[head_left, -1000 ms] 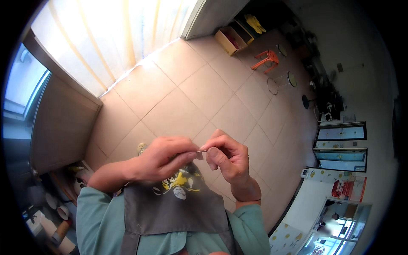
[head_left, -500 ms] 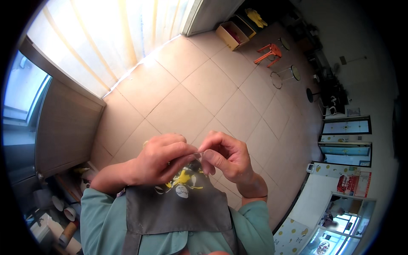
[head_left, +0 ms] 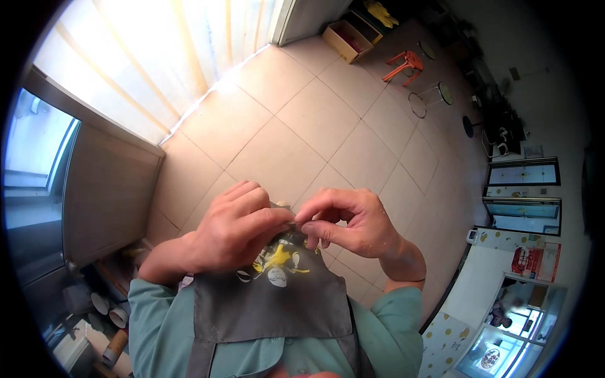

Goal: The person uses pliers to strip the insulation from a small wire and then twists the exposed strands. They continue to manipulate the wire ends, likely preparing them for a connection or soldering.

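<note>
Both hands meet in front of my chest, fingertips almost touching. My left hand is closed, thumb and forefinger pinched together, its back toward the view. My right hand comes in from the other side in a pinch as well, thumb against forefinger. Whatever lies between the fingertips is too small and too hidden to name. Just below them is the dark grey apron with its yellow and white print, worn over a green shirt.
Beige tiled floor spreads ahead. A pale striped curtain and a grey cabinet stand left. Rolls and boxes crowd the lower left. Farther off are an orange stool, round stools and a cardboard box.
My right hand has turned, its fingers now lying more level. The left hand has lifted slightly. The thin strand that showed between the fingertips is now hard to see. The view has shifted slightly.
</note>
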